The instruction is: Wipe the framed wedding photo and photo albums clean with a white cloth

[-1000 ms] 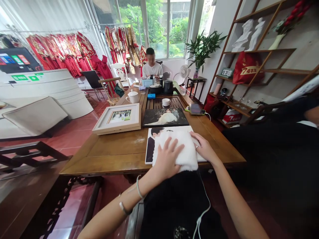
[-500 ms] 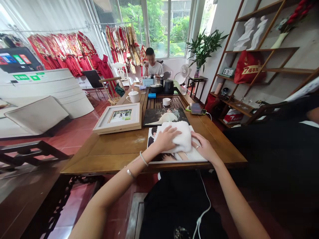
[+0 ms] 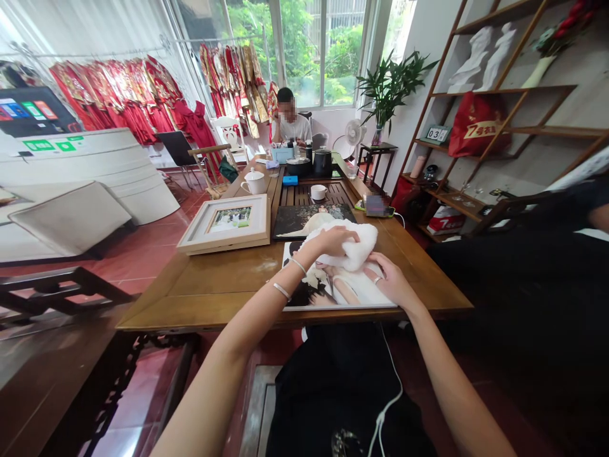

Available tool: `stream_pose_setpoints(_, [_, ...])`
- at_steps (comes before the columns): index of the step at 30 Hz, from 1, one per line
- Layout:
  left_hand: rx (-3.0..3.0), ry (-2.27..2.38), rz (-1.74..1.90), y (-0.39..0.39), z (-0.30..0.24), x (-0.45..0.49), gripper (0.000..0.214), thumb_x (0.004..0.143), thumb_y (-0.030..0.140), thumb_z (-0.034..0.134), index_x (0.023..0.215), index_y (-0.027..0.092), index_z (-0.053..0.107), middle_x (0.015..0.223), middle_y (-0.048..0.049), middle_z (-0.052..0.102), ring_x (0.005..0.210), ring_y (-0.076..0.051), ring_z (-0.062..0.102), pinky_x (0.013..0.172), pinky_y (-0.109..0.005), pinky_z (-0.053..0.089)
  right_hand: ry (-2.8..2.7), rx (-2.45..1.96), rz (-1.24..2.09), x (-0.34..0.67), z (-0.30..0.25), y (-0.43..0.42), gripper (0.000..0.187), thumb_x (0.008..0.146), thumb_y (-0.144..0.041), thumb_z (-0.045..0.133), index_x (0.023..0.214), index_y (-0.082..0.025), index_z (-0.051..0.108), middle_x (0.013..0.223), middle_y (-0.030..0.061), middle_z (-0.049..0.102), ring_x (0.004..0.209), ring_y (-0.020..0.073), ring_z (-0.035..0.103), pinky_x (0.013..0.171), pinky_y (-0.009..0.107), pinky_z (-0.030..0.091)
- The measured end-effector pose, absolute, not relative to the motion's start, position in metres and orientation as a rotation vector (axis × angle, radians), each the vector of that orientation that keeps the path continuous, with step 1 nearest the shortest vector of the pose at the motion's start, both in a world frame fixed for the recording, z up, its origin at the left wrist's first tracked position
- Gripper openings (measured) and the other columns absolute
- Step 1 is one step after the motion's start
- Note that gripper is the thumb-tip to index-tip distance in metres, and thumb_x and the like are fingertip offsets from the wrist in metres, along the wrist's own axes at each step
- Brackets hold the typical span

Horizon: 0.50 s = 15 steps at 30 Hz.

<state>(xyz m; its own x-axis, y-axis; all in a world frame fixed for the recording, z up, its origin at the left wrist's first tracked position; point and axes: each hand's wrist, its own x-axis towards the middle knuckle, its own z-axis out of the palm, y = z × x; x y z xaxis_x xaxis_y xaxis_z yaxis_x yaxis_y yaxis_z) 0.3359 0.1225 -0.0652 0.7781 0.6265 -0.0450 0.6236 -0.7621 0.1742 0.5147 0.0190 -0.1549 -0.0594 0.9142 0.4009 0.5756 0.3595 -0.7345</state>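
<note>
My left hand [image 3: 335,241] grips a fluffy white cloth [image 3: 364,241] and presses it on the upper part of a photo panel [image 3: 333,289]. The panel lies flat at the near edge of the wooden table [image 3: 214,289] and shows people in a printed picture, partly covered by the cloth. On the panel's right side rests my right hand [image 3: 387,279], fingers stretched out, a ring on one finger. Just beyond lies a second, dark picture panel [image 3: 290,222] with a pale dress on it.
A light wooden picture frame [image 3: 188,238] lies to the left. Farther back are a lidded white cup [image 3: 255,183], a small white cup [image 3: 318,192], a phone [image 3: 378,206] with a cable and a black pot [image 3: 322,163]. A person [image 3: 292,127] sits at the far end.
My left hand has pushed the cloth away from me and slightly to the right, baring more of the panel's lower part. My right hand has stayed in place.
</note>
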Motion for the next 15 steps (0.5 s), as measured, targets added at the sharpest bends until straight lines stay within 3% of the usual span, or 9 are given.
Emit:
stream_pose_setpoints(7, [2.857,1.035,0.087,0.079,-0.075,0.323,0.054,0.073,0.013,0.052,0.126,0.025,0.05,0.142,-0.0061,0.045,0.138,-0.031,0.026,0.1,-0.057,0.042,-1.719,-1.325,0.498,0.513,-0.153,0.018,0.021,0.079,-0.028,0.056,0.099,-0.022,0.059,0.118,0.0092,0.061,0.11,0.0274,0.058,0.099,0.044,0.042])
stream_pose_setpoints(15, [2.795,1.278,0.172,-0.006,-0.082,0.324,0.057,0.074,0.024,0.058,0.13,0.024,0.046,0.15,-0.0072,0.035,0.14,-0.035,0.02,0.097,-0.07,0.036,-1.633,-1.205,0.616,0.515,-0.157,0.018,0.045,0.082,-0.018,0.042,0.125,-0.024,0.056,0.135,0.0075,0.055,0.125,0.0244,0.05,0.107,0.043,0.037])
